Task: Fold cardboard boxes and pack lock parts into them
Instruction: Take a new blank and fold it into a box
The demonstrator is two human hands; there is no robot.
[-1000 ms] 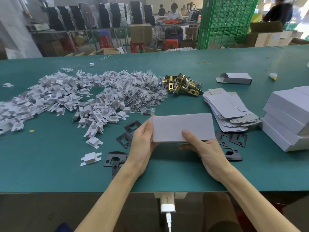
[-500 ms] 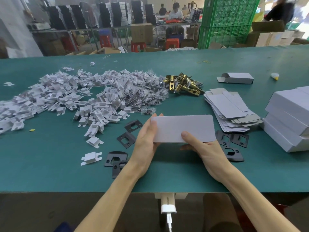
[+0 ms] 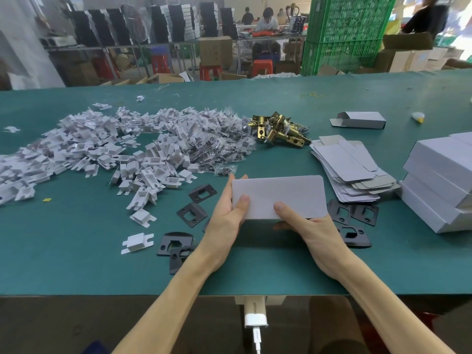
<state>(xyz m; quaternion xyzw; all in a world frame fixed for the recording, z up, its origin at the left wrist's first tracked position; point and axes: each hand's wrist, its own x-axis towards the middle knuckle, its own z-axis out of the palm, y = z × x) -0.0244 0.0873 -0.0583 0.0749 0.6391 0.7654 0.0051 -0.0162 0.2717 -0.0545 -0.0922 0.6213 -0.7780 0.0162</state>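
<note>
I hold the white box [image 3: 279, 198] crosswise above the bench [image 3: 76, 264], left hand [image 3: 226, 217] and right hand [image 3: 310, 229] gripping its near edge.

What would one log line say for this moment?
left hand: holds white box, left end | right hand: holds its near edge | black plates, brass latches: loose on table

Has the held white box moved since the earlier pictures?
No. The white box stays level with the black plate to its left, as before.
</note>
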